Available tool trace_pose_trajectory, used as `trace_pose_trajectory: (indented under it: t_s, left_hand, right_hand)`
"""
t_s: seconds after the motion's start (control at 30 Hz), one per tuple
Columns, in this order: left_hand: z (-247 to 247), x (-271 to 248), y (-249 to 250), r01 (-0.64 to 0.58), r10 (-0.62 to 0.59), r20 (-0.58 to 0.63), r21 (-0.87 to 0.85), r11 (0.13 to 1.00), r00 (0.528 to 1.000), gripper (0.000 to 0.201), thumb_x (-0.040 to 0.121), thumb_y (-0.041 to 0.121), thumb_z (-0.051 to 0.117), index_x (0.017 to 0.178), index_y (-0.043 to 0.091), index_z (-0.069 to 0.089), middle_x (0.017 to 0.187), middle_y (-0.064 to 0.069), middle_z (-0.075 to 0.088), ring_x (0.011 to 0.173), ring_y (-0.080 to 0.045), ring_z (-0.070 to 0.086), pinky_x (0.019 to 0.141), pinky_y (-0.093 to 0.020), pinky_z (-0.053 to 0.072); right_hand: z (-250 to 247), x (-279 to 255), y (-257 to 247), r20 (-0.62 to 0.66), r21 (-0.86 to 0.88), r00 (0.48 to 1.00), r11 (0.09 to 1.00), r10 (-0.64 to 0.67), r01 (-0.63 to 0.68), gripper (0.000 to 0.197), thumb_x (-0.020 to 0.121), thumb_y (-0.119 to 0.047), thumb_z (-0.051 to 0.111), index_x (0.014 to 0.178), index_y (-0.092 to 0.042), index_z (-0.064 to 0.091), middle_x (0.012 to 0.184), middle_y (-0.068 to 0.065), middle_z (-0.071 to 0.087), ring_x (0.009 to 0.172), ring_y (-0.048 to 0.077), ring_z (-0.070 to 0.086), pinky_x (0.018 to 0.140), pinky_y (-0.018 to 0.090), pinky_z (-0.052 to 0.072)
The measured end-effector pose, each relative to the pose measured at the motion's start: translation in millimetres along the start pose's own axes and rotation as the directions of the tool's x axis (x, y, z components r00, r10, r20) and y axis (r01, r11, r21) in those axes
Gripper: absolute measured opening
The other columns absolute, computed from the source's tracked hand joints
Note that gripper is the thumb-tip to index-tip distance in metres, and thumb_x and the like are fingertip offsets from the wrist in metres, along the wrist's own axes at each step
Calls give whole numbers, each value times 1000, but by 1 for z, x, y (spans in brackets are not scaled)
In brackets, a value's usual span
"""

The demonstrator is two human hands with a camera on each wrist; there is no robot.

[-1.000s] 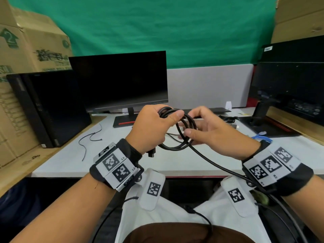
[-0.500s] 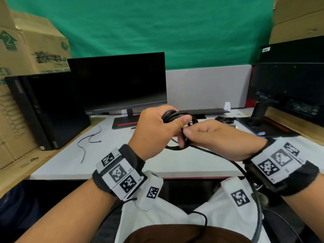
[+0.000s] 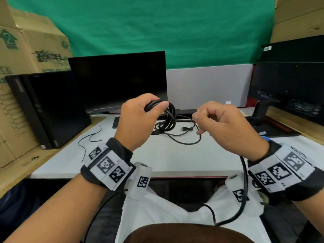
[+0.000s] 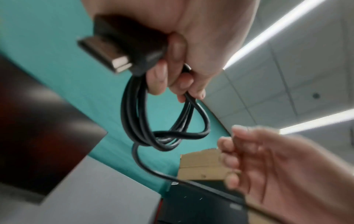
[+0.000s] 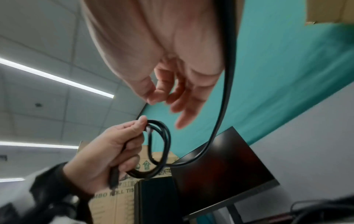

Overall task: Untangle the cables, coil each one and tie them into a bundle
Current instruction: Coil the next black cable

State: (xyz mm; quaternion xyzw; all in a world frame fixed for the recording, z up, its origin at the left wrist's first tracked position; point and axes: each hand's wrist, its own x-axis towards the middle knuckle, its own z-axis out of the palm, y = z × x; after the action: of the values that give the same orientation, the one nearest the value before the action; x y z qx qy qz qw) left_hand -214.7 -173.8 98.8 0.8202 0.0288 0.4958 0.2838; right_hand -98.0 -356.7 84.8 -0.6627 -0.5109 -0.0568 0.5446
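Observation:
My left hand (image 3: pixel 138 120) grips a coil of black cable (image 3: pixel 168 118) above the white desk (image 3: pixel 157 160). In the left wrist view its fingers (image 4: pixel 191 37) curl round the coil (image 4: pixel 164 121) and the flat metal-tipped plug (image 4: pixel 113 50). My right hand (image 3: pixel 222 123) hovers to the right of the coil, apart from it, fingers loosely curled and holding nothing (image 5: pixel 168 60). The coil's loose tail (image 5: pixel 224 98) runs past the right palm, under the right wrist and down to my lap (image 3: pixel 243 190). A second thin black cable (image 3: pixel 184 141) lies loose on the desk behind the hands.
A dark monitor (image 3: pixel 119 81) stands at the back, a black PC tower (image 3: pixel 43 109) and cardboard boxes (image 3: pixel 31 46) at the left. Another monitor (image 3: pixel 287 85) is on the right. Thin black wires (image 3: pixel 91 137) lie at the desk's left, a blue cable (image 3: pixel 264 137) at the right.
My right hand has let go of the coil and drawn away to the right. The left hand has kept the coil and lifted it slightly.

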Motion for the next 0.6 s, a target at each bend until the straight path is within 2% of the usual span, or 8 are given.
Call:
trace_pose_trajectory:
  t_s: [0.07,0.17,0.3,0.4,0.43,0.5,0.53,0.6]
  left_hand:
    - [-3,2,3,21,-22,-21,-38,999,1000,13,95,27,66,84,20,69,68,10,65,54,2,56,50,-9,40]
    - [3,-1,11,40,-40,4,-96,995,999,15,94,30,66,83,22,69,62,14,62,49,2,52,47,-11,39]
    - [12,-7,12,27,-23,42,-108,994,999,16,94,26,68,78,28,65,60,24,59,55,3,55,52,-8,39]
    - [9,-7,8,-51,57,50,-107,993,997,15,92,22,70,81,31,66,69,22,63,68,0,61,65,-10,44]
    - [8,-6,7,-75,82,60,-116,990,995,13,92,22,70,82,30,67,72,18,65,70,-2,62,66,-12,45]
    - [7,-7,5,-110,122,96,-124,986,988,5,91,24,69,86,24,70,76,12,67,74,-8,64,68,-20,50]
    - [8,-7,4,-114,128,113,-123,986,985,6,90,25,69,87,20,71,76,9,68,75,-12,64,70,-26,52]
    - [8,-7,0,-93,110,151,-114,989,982,9,91,25,68,88,17,73,76,4,68,74,-15,63,71,-33,52]
  right_hand:
    - [0,-2,-3,130,84,991,996,-14,3,7,92,-12,66,90,-6,64,83,4,67,77,19,65,74,38,58]
    - [14,-8,-1,174,31,985,999,-14,9,18,89,-19,71,106,-16,70,94,-1,72,89,14,67,81,48,57]
    - [19,-7,-1,202,69,979,997,28,-43,15,97,-24,61,95,-17,74,92,11,73,95,30,66,91,56,50]
    - [13,-5,-7,332,391,938,891,97,-230,31,100,-28,49,76,-13,63,77,15,73,105,28,69,94,40,53]
    - [10,-3,-10,393,543,910,765,131,-345,33,99,-29,50,71,-14,59,63,11,66,96,29,71,90,36,55]
    - [5,0,-13,494,659,847,550,198,-513,34,95,-32,51,65,-16,52,40,1,41,55,26,63,80,36,58]
    - [2,2,-13,525,651,820,513,228,-559,32,92,-32,53,64,-16,51,36,-3,32,40,20,50,74,37,58]
    - [-6,4,-14,561,574,793,578,239,-580,25,86,-26,63,68,-12,52,38,-4,30,35,14,34,64,34,55]
